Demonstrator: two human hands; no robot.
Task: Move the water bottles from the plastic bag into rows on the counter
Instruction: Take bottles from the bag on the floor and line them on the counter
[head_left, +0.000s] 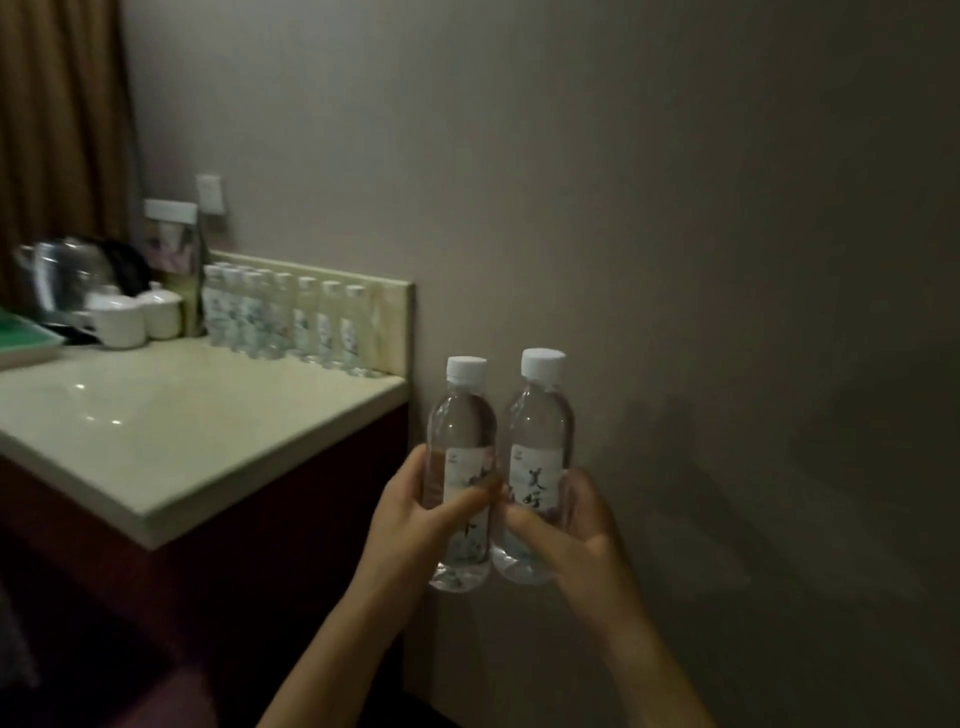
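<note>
Left hand (415, 512): fingers grip left bottle (460, 415)
Right hand (576, 525): fingers grip right bottle (537, 415)
Bench (182, 431): maybe eight blurry bottles (283, 317) by the wall

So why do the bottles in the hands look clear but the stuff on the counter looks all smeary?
Head view: the room is dim, and the two bottles held by the left hand and right hand are close and fairly sharp. Head view: the kettle, cups and row of bottles at the left are blurred, likely from motion. Head view: small glare spots shine on the counter.
</note>
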